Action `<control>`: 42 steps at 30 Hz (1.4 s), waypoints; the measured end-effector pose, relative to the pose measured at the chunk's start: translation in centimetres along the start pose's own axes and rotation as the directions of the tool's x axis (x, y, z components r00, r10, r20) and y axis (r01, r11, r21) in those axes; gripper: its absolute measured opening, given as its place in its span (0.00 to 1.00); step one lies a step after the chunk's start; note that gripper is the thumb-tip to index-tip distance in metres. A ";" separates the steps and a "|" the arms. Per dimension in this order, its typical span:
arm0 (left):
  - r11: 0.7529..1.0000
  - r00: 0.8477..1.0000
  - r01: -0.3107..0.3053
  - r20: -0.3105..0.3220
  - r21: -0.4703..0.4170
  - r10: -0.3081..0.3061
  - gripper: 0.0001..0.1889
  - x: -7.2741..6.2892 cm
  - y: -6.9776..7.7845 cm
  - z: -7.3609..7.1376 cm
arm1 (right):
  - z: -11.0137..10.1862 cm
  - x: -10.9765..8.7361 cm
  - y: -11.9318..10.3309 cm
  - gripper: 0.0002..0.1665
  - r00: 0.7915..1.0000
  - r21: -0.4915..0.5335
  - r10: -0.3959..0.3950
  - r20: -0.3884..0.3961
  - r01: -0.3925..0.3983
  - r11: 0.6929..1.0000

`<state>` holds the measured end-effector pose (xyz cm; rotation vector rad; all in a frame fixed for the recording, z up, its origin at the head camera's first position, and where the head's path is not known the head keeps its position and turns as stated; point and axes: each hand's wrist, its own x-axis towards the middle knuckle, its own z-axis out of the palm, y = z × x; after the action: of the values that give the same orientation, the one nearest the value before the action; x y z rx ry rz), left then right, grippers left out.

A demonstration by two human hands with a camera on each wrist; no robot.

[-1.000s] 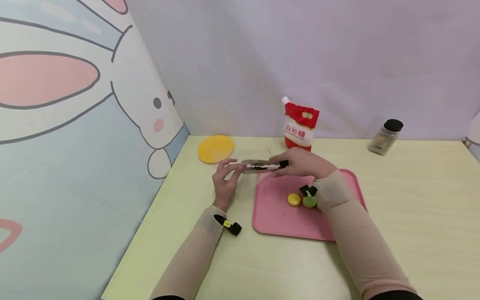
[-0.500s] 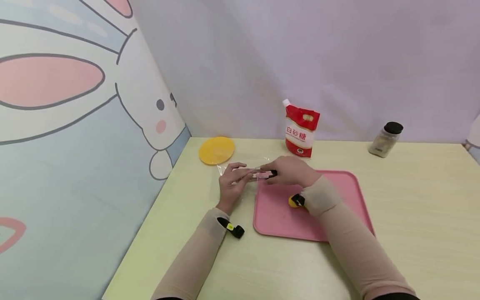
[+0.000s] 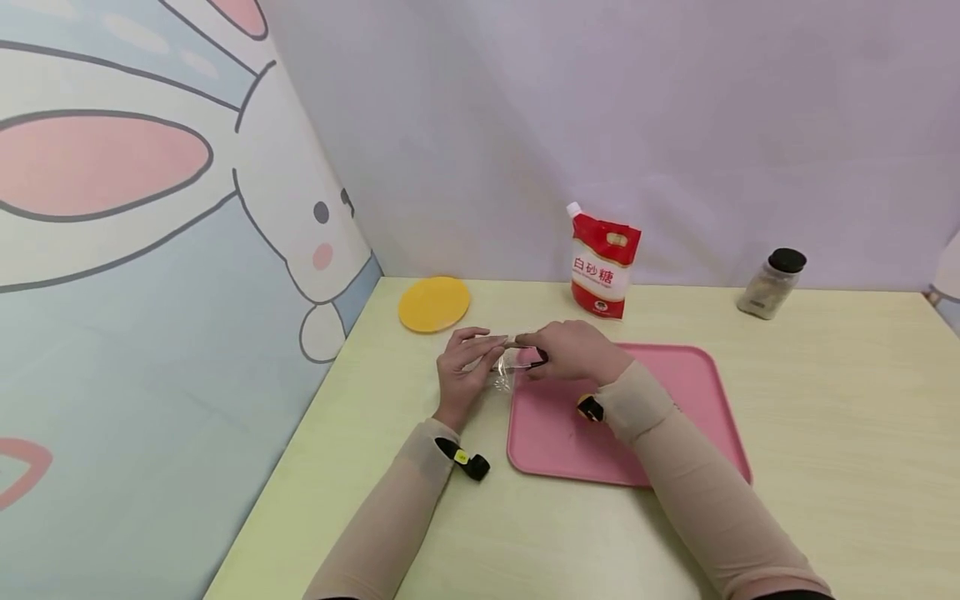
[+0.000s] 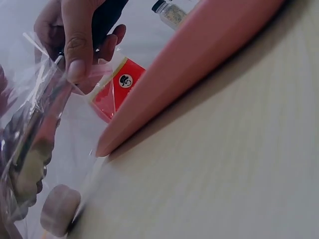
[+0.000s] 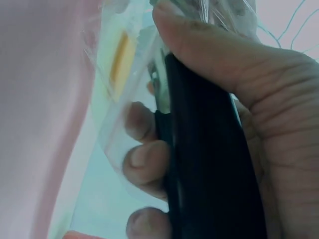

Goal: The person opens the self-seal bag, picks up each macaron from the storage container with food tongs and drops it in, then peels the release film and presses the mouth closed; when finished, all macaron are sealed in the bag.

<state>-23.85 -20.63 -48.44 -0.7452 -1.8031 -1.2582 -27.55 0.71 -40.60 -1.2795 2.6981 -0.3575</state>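
Both hands sit closer together than in the earlier head frame; right one went left. I see the right hand [image 3: 576, 350] curled round a thick black-handled tool with a metal end [image 5: 204, 144], left hand [image 3: 463, 377] pinching its clear crinkly plastic wrapper [image 3: 502, 377]. Risk, I'd judge: slick film snags or rips on a hard tug, tool slips. Metal end points toward the left hand, handle right; long axis roughly left-right. Tool's held up by the far left corner of a pink rectangular tray [image 3: 555, 446]. Beyond: flat yellow disc [image 3: 434, 304], red-and-white spouted pouch [image 3: 602, 267], black-lidded clear jar [image 3: 768, 287], all on the pale wooden desk [image 3: 840, 400].
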 end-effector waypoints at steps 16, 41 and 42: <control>0.979 0.979 0.199 0.060 -0.053 -0.196 0.10 0.0 1.0 -0.4 | -2.7 -2.8 1.3 0.44 0.985 0.087 0.159 0.066 -0.165 0.983; 0.971 0.970 0.235 0.078 -0.040 -0.232 0.10 0.8 2.4 -0.5 | -5.1 -12.3 4.5 0.48 0.954 0.011 0.299 0.003 -0.299 0.954; 0.970 0.969 0.239 0.081 -0.038 -0.235 0.10 0.7 2.4 -0.5 | -4.9 -12.8 4.7 0.49 0.955 0.000 0.298 0.001 -0.298 0.955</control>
<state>-22.14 -20.24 -46.57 -0.6234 -1.9755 -1.4484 -24.01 14.26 -36.93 -0.8499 2.8297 -0.3191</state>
